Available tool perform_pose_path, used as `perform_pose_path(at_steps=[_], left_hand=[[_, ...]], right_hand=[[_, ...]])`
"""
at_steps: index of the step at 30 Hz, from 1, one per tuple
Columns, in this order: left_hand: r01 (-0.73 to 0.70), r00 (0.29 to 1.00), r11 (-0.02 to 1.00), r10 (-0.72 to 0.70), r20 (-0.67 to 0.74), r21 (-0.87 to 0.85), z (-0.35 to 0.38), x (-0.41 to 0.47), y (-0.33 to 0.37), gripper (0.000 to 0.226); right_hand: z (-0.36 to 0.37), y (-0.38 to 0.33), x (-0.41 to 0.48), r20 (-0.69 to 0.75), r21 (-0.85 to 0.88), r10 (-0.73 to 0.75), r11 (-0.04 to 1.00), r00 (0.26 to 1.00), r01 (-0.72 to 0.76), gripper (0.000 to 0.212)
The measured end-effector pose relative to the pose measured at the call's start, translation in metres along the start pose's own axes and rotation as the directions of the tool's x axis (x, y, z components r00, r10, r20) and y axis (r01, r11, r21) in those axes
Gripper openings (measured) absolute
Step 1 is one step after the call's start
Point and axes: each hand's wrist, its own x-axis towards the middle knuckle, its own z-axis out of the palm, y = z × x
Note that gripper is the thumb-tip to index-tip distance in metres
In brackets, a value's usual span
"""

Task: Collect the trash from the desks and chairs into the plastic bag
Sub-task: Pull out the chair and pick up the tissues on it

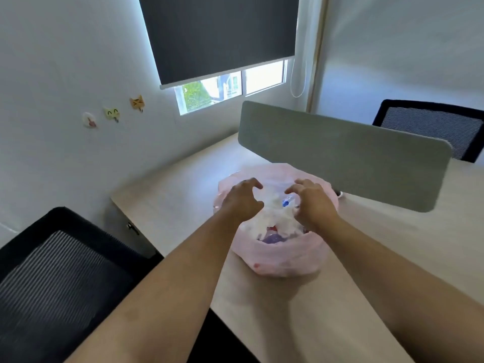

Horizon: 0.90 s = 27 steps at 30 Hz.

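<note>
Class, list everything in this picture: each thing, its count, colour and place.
bag: one, pink, on the desk, centre
trash: several pieces, mostly white, inside the bag
desk: one, beige, under the bag
divider: one, grey-green, behind the bag
chairs: two, black, lower left and upper right
blind: one, dark grey, over the window
hooks: three, white, yellow, orange, left wall
left hand, right hand: bare, over the bag's mouth

Cannot make out any grip by left hand [242,199] or right hand [313,203] on plastic bag [277,260]. Blurred within: perhaps tissue [273,205]. Cropped by edges: near chair [60,279], far chair [432,124].
</note>
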Motion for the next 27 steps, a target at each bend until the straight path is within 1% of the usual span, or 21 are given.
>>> perform_pose_path(at_steps=[2, 7, 9, 12, 16, 19, 21, 23, 27], left_hand=[[-0.008, 0.999, 1.000, 0.009, -0.044, 0.019, -0.008, -0.002, -0.002, 0.035], [-0.026, 0.997, 0.998, 0.029, -0.064, 0.050, -0.042, -0.026, -0.013, 0.031], [-0.034, 0.997, 0.995, 0.039, -0.060, 0.090, -0.057, -0.045, -0.027, 0.031], [-0.001, 0.999, 0.993, 0.005, -0.035, 0.121, -0.090, -0.078, -0.060, 0.026], [0.043, 0.997, 0.975, -0.028, -0.072, 0.217, -0.156, -0.137, -0.127, 0.025], [0.096, 0.994, 0.958, -0.075, -0.085, 0.272, -0.206, -0.184, -0.183, 0.027], [0.106, 0.993, 0.925, -0.082, -0.081, 0.365, -0.238, -0.219, -0.220, 0.032], [0.102, 0.995, 0.868, -0.080, -0.064, 0.487, -0.265, -0.258, -0.254, 0.042], [-0.006, 1.000, 0.769, -0.014, 0.026, 0.640, -0.285, -0.319, -0.302, 0.062]], right_hand=[[-0.006, -0.004, -0.002, -0.047, 0.048, 0.014, 0.999, 0.999, -0.012, 0.043], [-0.012, -0.044, -0.022, -0.117, 0.219, 0.034, 0.976, 0.993, -0.008, 0.029], [-0.005, -0.068, -0.039, -0.106, 0.264, 0.032, 0.965, 0.994, -0.003, 0.023], [0.013, -0.111, -0.071, -0.065, 0.354, -0.007, 0.935, 0.998, 0.030, 0.020], [0.036, -0.192, -0.128, -0.015, 0.420, -0.061, 0.906, 0.998, 0.061, 0.019], [0.052, -0.254, -0.170, 0.024, 0.464, -0.063, 0.885, 0.998, 0.044, 0.018], [0.064, -0.299, -0.197, 0.064, 0.505, -0.069, 0.863, 0.996, 0.027, 0.020], [0.078, -0.345, -0.223, 0.130, 0.536, -0.083, 0.844, 0.988, 0.000, 0.028], [0.097, -0.422, -0.273, 0.372, 0.619, -0.122, 0.771, 0.920, -0.147, 0.066]])
